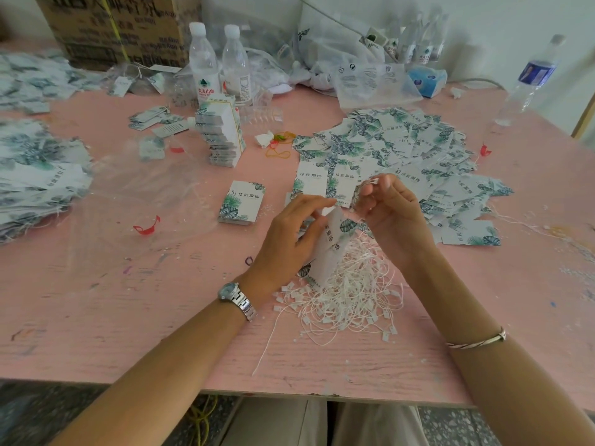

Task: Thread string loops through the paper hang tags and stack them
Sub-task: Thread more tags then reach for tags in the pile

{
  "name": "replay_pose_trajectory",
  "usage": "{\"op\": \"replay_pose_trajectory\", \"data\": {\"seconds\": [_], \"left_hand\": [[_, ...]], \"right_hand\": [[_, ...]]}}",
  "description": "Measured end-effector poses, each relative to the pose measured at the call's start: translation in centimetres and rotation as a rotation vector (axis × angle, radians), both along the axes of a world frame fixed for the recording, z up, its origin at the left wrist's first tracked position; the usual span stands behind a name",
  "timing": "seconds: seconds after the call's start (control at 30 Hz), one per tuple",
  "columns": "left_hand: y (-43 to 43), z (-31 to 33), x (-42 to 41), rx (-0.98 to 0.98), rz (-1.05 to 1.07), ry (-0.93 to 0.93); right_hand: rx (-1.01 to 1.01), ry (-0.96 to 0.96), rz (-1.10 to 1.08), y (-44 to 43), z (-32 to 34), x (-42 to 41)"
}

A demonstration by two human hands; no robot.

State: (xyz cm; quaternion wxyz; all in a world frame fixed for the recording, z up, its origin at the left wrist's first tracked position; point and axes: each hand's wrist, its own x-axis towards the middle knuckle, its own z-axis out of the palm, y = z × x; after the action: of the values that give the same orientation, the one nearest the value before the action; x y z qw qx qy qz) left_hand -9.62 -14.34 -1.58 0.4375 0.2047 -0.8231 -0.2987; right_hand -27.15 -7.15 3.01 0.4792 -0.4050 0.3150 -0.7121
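Note:
My left hand (291, 235) holds a white hang tag (335, 243) with a green leaf print, tilted on its edge above the string pile. My right hand (388, 210) pinches a white string loop (373, 181) by its small plastic end, just right of the tag's top. A tangled heap of white string loops (347, 297) lies on the pink table under both hands. A small neat stack of tags (242, 202) sits to the left of my hands. A wide loose spread of printed tags (402, 156) covers the table behind my right hand.
A tall leaning stack of tags (222, 133) stands mid-table, with two water bottles (219, 66) and a cardboard box (119, 27) behind. Strung tags are heaped at the left edge (35, 175). Another bottle (528, 82) stands far right. The pink table's front edge (225, 386) is near.

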Motion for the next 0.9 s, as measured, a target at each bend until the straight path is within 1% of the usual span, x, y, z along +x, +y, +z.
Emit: {"op": "replay_pose_trajectory", "data": {"seconds": [0.2, 0.37, 0.5, 0.6, 0.7, 0.9], "left_hand": [[0.6, 0.6, 0.1, 0.384, -0.12, 0.057], [0.6, 1.0, 0.1, 0.536, -0.164, 0.139], [0.4, 1.3, 0.1, 0.646, -0.177, 0.217], [0.2, 1.4, 0.2, 0.692, -0.17, 0.287], [0.0, 1.3, 0.3, 0.667, -0.111, 0.362], [-0.4, 0.9, 0.5, 0.588, 0.018, 0.515]], "right_hand": [[-0.008, -0.095, 0.032, -0.2, -0.1, -0.4], [0.03, -0.104, -0.047, -0.3, 0.1, -0.4], [0.097, -0.107, -0.167, -0.5, 0.0, -0.5], [0.187, -0.018, -0.277, -0.6, -0.3, -0.8], [0.262, 0.111, -0.375, -0.6, -0.9, -0.9], [0.242, 0.331, -0.448, -0.9, -1.5, -0.3]]}}
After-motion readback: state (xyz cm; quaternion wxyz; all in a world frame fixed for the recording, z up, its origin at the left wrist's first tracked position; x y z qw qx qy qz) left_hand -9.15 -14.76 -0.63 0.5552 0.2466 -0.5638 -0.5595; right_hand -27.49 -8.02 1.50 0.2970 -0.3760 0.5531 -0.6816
